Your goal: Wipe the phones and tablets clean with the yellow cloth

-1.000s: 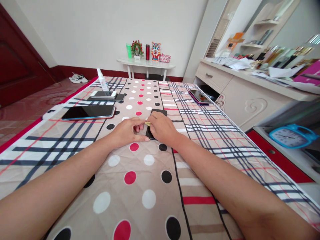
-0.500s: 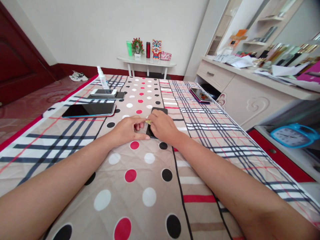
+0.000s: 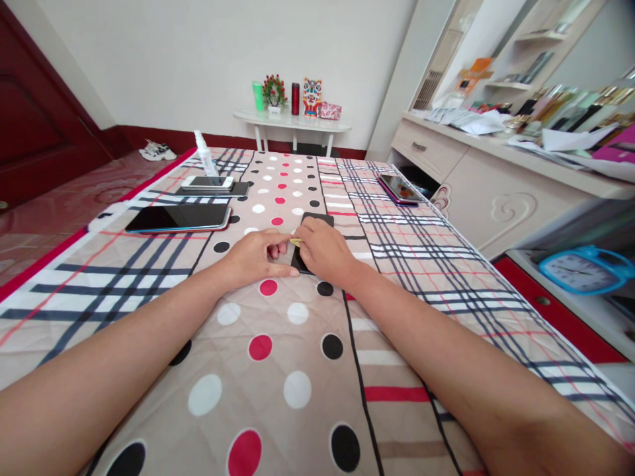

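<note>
A dark phone [image 3: 297,260] lies flat on the quilted cover, mostly hidden beneath my right hand [image 3: 325,248]. The fingers of that hand are curled down over the phone's face, pinching a small yellowish piece [image 3: 296,242], perhaps cloth or sponge; only its edge shows. My left hand [image 3: 258,256] rests at the phone's left side. Its thumb touches the near left corner, and its index fingertip meets the yellowish piece by the left edge. The other left fingers are bent inward.
To the left lie a large black phone [image 3: 178,217], a white phone [image 3: 208,182] on a dark phone [image 3: 241,190], and a white spray bottle [image 3: 205,155]. A purple-edged phone [image 3: 399,190] lies right. Beyond stand a small white table [image 3: 292,123] and a blue clock [image 3: 585,270].
Both hands stay in nearly the same place on the phone. The whole view has shifted very slightly.
</note>
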